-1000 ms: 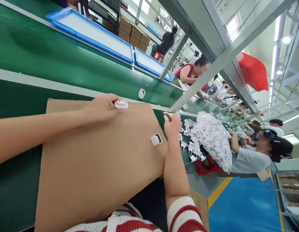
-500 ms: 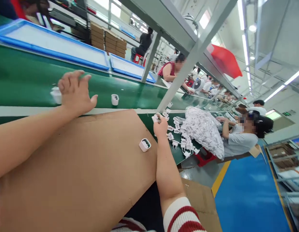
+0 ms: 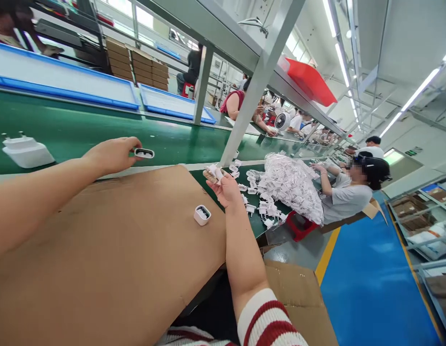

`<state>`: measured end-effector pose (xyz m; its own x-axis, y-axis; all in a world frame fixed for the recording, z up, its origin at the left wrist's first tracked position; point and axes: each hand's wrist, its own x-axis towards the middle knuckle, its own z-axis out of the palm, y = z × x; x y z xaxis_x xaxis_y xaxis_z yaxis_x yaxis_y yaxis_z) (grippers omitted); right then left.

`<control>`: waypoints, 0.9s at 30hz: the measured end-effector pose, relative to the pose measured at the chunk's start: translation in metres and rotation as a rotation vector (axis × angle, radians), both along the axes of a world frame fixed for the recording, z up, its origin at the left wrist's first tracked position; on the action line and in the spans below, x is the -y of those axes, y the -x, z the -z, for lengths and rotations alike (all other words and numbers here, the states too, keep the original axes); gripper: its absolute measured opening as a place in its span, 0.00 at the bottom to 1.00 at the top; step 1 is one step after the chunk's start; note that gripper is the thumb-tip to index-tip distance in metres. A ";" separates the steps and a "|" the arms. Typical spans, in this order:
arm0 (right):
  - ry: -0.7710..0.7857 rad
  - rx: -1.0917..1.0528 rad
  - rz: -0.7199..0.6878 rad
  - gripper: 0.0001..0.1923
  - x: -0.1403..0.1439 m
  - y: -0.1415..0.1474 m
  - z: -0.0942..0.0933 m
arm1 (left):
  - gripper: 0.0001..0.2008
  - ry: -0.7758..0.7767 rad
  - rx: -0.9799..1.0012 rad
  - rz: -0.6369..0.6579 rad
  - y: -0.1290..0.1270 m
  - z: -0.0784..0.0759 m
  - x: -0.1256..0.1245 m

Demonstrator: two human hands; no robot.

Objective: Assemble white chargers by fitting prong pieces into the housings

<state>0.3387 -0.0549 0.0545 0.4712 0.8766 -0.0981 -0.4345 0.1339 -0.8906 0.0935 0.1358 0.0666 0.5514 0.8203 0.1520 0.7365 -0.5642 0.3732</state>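
Note:
My left hand (image 3: 113, 154) is pinching a white, open-ended charger housing (image 3: 144, 153) at the near edge of the green belt; its dark inside faces me. My right hand (image 3: 226, 188) is turned palm up, its fingers closed on a small white plug piece (image 3: 215, 174). Another open white housing stands on the brown cardboard sheet (image 3: 136, 259), between my forearms. On the belt at far left lies a white charger (image 3: 27, 150) with two pins. Loose white plug pieces (image 3: 251, 208) lie scattered on the green tabletop right of my right hand.
A big clear bag (image 3: 291, 185) full of white pieces sits at the right, beside a co-worker in a grey shirt (image 3: 349, 202). A slanting metal post (image 3: 250, 108) rises beyond my right hand. Blue-rimmed trays (image 3: 64, 91) line the belt's far side.
My left hand, spread over the belt before, has moved right and taken hold of the housing that stood there. My right hand has turned palm up with its plug piece. The view has shifted.

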 end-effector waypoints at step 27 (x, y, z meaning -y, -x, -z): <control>-0.085 1.251 -0.383 0.12 0.040 0.092 0.012 | 0.23 0.247 0.540 0.256 0.040 0.075 0.156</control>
